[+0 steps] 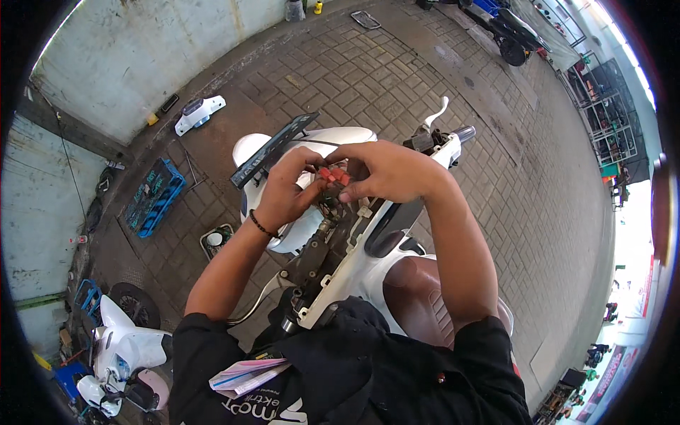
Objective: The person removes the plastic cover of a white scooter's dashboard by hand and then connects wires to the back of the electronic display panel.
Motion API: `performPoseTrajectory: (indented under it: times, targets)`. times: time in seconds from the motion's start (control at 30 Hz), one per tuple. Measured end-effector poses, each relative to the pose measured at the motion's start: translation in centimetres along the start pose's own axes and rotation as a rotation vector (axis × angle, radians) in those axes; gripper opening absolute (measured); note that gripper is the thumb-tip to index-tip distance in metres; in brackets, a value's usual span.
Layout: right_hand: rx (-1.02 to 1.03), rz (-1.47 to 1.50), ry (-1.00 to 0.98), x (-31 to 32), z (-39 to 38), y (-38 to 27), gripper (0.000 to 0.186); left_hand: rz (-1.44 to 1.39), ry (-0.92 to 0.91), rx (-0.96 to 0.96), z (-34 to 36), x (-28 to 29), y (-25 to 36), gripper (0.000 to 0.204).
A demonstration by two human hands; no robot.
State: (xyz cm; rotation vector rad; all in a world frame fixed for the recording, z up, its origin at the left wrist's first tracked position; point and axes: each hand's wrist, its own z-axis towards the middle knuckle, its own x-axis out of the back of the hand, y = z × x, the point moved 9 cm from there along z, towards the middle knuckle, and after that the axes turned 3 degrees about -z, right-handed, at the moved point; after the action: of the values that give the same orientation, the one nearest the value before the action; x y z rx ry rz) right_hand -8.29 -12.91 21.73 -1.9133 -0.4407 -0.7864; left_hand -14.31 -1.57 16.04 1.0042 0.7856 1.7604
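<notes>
A white scooter [358, 280] with a brown seat [418, 294] stands in front of me, its handlebar [312, 258] stripped of its cover so that brackets and wires show. Above the middle of that handlebar, my left hand [290, 185] and my right hand [386, 170] meet from either side. Between their bent fingertips are small red-orange wire connectors [333, 175], which both hands pinch. Dark wires [327, 202] run down from there into the handlebar. The fingers partly cover the connectors, so I cannot make out how they join. A dark plate [273, 150] is fixed on the scooter's front just beyond my left hand.
On the paved floor to the left lie a white scooter cover [200, 115], a blue crate [161, 200] and a small tray [205, 244]. Another white scooter [131, 347] stands at the lower left. A metal rack [613, 131] and a dark motorbike [520, 35] are far right.
</notes>
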Motion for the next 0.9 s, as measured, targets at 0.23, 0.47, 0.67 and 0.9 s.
performPoseTrajectory:
  times: [0.23,0.47,0.67,0.9]
  targets:
    - [-0.136,0.042,-0.013,0.3,0.0,0.4,0.049,-0.051,0.045,0.031,0.2,-0.4,0.4,0.033]
    - [-0.155,-0.193,0.082,0.1,-0.1,0.8,0.048,0.181,-0.027,0.499,0.8,-0.3,-2.3,0.038]
    - [-0.195,-0.146,0.112,0.4,0.1,1.4,0.042,-0.363,-0.147,0.471,-1.0,-0.3,-4.7,0.036]
    - [-0.203,-0.120,0.177,0.9,0.0,1.3,0.039,-0.525,-0.219,0.624,-4.8,-3.1,-4.1,0.056]
